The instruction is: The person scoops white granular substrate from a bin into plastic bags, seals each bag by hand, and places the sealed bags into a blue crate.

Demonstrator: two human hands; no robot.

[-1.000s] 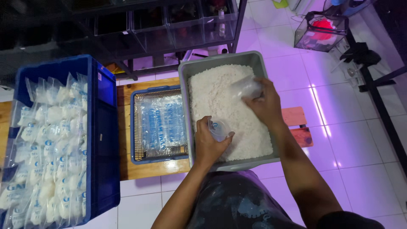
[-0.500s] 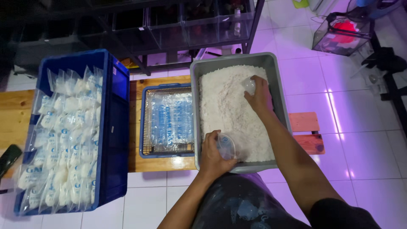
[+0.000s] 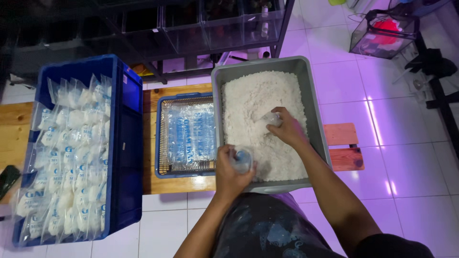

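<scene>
A grey tub point(image 3: 313, 100) full of white rice point(image 3: 253, 102) sits in front of me. Over its near edge my left hand point(image 3: 233, 168) grips a small clear plastic bag point(image 3: 241, 159) with blue print. Deeper in the tub, my right hand point(image 3: 287, 129) holds a small clear scoop point(image 3: 269, 118) pressed into the rice.
A blue crate point(image 3: 125, 143) at left is packed with several filled rice bags point(image 3: 67, 157). Between crate and tub, a flat tray point(image 3: 162, 138) holds a stack of empty printed bags point(image 3: 190, 134) on a wooden bench point(image 3: 14, 129). Dark shelving stands behind; tiled floor lies to the right.
My right hand has drawn back from the far right of the tub toward its middle, scoop in the rice. The left hand keeps the bag at the near edge.
</scene>
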